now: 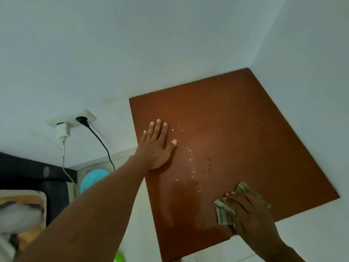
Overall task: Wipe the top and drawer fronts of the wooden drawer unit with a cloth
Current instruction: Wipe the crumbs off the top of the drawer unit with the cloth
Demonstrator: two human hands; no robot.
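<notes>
The wooden top (245,129) of the drawer unit fills the right half of the view, pushed into a corner between two white walls (170,44). The left hand (157,146) lies flat on the surface near its left edge, fingers (158,127) straight and slightly spread, holding nothing, the arm reaching in from the lower left.

The right hand (249,214) rests on the cloth (223,214), a green striped rag crumpled on the near right part of the top, close to the front edge. Its fingers lie over the cloth and press it down. They look nearly straight rather than clenched, and the thumb is hidden. Folds of cloth stick out beyond the fingertips and beside the knuckles.

Between the two hands a trail of pale specks or droplets (190,163) runs across the wood, and a glossy, wet-looking patch (181,197) lies just left of the cloth.

On the left wall a socket (88,115) holds a white charger (62,131) and a black plug (81,119), both cables hanging down. Below them sits a round blue object (92,178) beside dark furniture (28,167).
</notes>
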